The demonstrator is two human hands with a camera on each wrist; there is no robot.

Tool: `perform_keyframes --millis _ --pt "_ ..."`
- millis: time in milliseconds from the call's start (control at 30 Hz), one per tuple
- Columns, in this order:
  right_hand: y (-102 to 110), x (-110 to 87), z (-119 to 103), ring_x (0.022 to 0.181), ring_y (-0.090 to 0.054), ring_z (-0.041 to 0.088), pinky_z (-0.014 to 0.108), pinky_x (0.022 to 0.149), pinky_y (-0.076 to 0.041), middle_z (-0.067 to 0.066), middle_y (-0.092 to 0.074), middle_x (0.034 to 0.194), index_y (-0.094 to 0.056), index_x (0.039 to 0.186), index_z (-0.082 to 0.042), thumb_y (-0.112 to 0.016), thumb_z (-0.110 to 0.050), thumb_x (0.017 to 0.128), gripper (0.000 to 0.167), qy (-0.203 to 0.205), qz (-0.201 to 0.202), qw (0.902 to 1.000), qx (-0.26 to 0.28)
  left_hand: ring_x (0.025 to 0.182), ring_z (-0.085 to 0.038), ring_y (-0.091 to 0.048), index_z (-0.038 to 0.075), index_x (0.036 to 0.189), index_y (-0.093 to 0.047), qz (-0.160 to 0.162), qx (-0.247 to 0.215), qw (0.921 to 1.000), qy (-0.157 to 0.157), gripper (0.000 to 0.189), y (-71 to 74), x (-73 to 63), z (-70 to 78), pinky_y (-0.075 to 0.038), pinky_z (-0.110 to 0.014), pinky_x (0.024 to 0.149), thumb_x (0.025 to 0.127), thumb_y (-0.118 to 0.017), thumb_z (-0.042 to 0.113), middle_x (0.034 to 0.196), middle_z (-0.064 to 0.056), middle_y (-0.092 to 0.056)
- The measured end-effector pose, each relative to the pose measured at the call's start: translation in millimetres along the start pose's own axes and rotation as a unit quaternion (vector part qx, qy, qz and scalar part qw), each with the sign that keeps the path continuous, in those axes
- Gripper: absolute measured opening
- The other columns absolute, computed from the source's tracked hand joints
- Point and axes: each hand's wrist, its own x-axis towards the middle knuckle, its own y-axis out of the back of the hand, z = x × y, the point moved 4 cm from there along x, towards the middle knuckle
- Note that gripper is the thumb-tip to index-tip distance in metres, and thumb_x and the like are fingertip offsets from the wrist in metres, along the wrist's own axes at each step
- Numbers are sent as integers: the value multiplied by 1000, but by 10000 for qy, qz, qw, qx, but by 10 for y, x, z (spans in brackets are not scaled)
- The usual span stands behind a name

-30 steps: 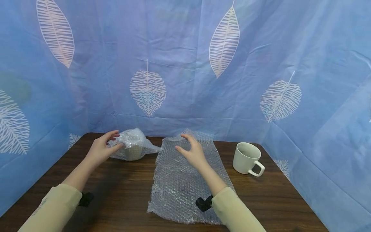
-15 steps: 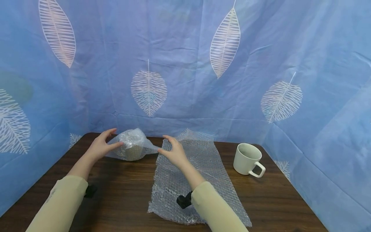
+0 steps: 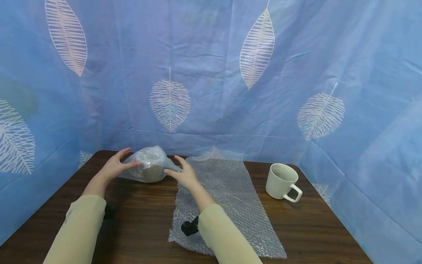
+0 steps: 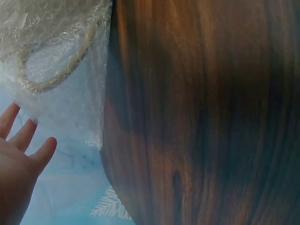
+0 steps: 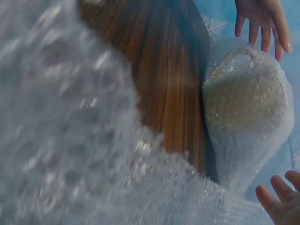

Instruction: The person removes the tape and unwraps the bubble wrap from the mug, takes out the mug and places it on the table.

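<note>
At the back left of the table lies a mug wrapped in bubble wrap (image 3: 152, 163); its loop handle (image 4: 58, 79) shows through the plastic in the left wrist view. My left hand (image 3: 113, 167) is at the bundle's left side, fingers spread and thumb overlapping the wrap. On the other side my right hand (image 3: 185, 176) is by the gathered tail of the wrap, thumb and fingers apart. The right wrist view has the bundle (image 5: 248, 103) between the left hand (image 5: 262, 21) and the right hand (image 5: 283, 204), neither gripping it.
A flat sheet of bubble wrap (image 3: 227, 201) covers the table's middle, partly beneath my right forearm. A pale mug (image 3: 280, 181) stands upright at the right, handle toward the front right. Behind the dark wooden table (image 3: 145, 216) hangs a blue leaf-patterned cloth (image 3: 204, 99).
My right hand has moved left from over the flat sheet to the bundle's tail. The left hand has shifted slightly left along the bundle. The pale mug stays put.
</note>
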Motion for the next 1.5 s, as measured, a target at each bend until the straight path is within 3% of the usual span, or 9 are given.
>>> perform_keyframes --millis 267,567,800,1000,1167,1333,1500 --pt "-135 44 -69 140 -23 35 58 103 -30 4 -21 157 -21 154 -26 -70 -41 87 84 -294 -492 9984 -38 135 -52 -15 0 153 -12 -161 66 9998 58 101 -81 35 -3 -26 -68 99 85 -68 50 151 -34 -13" --pt "-250 67 -37 142 -18 33 58 105 -27 5 -13 159 -12 156 -25 -67 -39 89 87 -449 -965 9943 -64 134 -55 -13 0 152 -14 -276 166 9993 201 102 -101 28 -2 -25 -69 98 83 -71 49 151 -35 -10" --pt "-340 43 -15 143 -16 27 54 107 -25 2 -11 159 -11 156 -21 -66 -35 91 86 -438 -1148 9922 199 133 -55 -16 1 152 -13 -400 -270 9988 126 101 -108 1 -48 -28 -68 97 82 -75 39 149 -37 -10" --pt "-428 32 -8 142 -22 23 50 107 -29 -1 -17 158 -14 155 -26 -68 -30 91 85 -357 -1235 9903 520 129 -52 -28 0 152 -16 -294 -242 9992 107 102 -134 -10 -172 -31 -65 97 80 -77 40 147 -34 -22" --pt "-482 -5 -65 141 -23 23 47 108 -27 0 -20 157 -16 155 -26 -68 -31 91 83 -218 -1277 9907 413 125 -48 -38 -3 149 -24 -124 -501 9987 41 96 -171 -31 -232 -37 -60 95 80 -79 35 142 -32 -35" --pt "-505 -25 -103 141 -22 22 46 109 -27 0 -21 157 -17 155 -28 -68 -31 91 81 -177 -1250 9915 326 123 -46 -41 -4 147 -31 131 -656 9978 9 91 -171 -62 -234 -39 -59 94 79 -80 33 140 -31 -39" --pt "-516 -50 -83 141 -22 20 45 109 -27 0 -21 156 -18 155 -28 -66 -27 92 79 -193 -1256 9912 368 122 -46 -42 -4 146 -34 201 -500 9985 37 92 -162 -82 -218 -40 -59 93 78 -80 37 138 -31 -41"
